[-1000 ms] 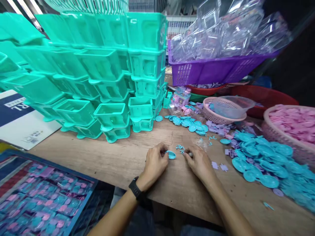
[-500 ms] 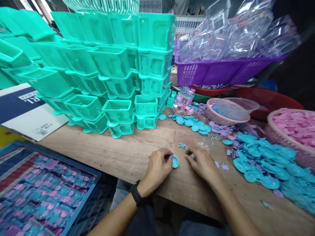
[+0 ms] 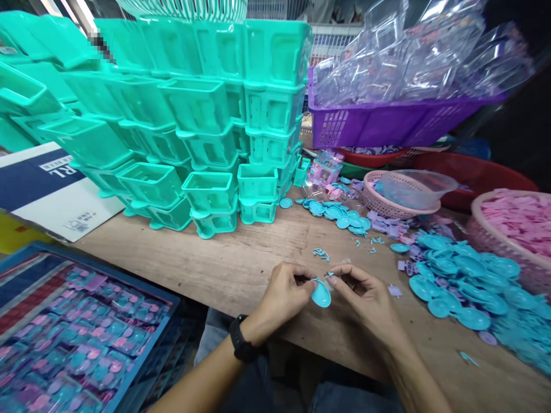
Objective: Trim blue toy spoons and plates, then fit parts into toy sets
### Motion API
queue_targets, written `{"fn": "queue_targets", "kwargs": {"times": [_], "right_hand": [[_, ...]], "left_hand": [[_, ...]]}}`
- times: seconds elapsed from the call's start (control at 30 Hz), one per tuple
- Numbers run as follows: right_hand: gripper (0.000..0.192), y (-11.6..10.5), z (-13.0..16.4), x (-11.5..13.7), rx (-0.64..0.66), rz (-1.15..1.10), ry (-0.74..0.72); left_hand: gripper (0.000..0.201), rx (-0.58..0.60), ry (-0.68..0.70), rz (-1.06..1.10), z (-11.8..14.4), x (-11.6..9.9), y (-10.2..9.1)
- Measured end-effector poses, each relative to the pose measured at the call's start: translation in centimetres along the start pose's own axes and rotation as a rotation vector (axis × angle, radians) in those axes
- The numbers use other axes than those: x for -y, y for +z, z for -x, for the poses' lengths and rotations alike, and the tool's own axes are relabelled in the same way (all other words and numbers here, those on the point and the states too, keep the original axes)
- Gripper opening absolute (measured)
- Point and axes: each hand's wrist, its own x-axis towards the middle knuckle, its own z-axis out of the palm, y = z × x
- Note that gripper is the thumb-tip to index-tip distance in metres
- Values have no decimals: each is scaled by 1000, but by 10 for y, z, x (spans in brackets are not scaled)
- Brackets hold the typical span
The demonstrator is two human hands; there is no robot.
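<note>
Between the thumb and fingers of my left hand [image 3: 290,295] is a small turquoise oval plastic dish [image 3: 321,293], its hollow side showing. My right hand [image 3: 365,295] pinches a tiny turquoise plastic piece [image 3: 329,275] close beside the dish's upper edge. Whether the two parts touch I cannot tell. Just beyond my fingers lies a little cluster of turquoise plastic pieces [image 3: 321,253] on the wooden table [image 3: 232,264]. To the right spreads a heap of similar turquoise dishes [image 3: 469,275].
Stacked green plastic boxes [image 3: 206,143] stand at the back left. A purple basket [image 3: 379,123] full of clear plastic shells rises at the back right. Pink pieces fill a pink basket [image 3: 495,246] at the right. A blue crate [image 3: 142,350] of packed parts sits lower left.
My right hand has picked up a tiny turquoise piece and come nearer to my left hand. The dish has shifted right and toward me, turning more of its hollow into view.
</note>
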Motion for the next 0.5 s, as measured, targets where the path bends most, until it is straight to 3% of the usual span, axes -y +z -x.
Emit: {"fn": "queue_targets", "kwargs": {"times": [0.5], "right_hand": [[35, -2, 3, -6, 68, 128, -4]], "left_hand": [[18, 72, 30, -114, 1, -15, -1]]}}
